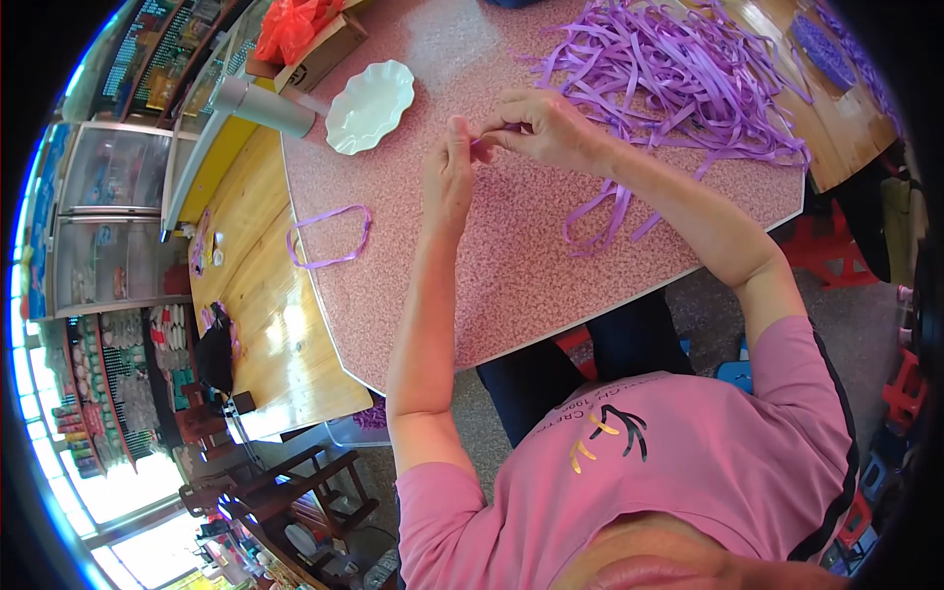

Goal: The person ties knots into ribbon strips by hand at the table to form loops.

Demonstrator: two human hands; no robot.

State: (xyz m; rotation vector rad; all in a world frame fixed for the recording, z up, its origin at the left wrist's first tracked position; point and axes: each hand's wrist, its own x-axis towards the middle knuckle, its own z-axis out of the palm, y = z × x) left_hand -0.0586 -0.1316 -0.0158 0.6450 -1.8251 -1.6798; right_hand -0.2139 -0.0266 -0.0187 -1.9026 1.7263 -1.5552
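Observation:
My left hand (450, 182) is raised over the pink speckled table, thumb up and fingers closed. Against it, my right hand (546, 130) pinches with thumb and forefinger. A small bit of purple ribbon (478, 144) shows where the fingertips meet; the rest of it is hidden by the hands. Right of my right hand lies a big tangled heap of purple ribbons (678, 84), with a few strands trailing toward me. A single purple ribbon loop (366, 232) rests by the table's left edge.
A white scalloped dish (371, 106) stands beyond my left hand, beside a lying silver flask (264, 106). Behind are a cardboard box (323, 51) and a red plastic bag (293, 28). A wooden table (251, 265) adjoins on the left. Red stools (831, 251) stand at right.

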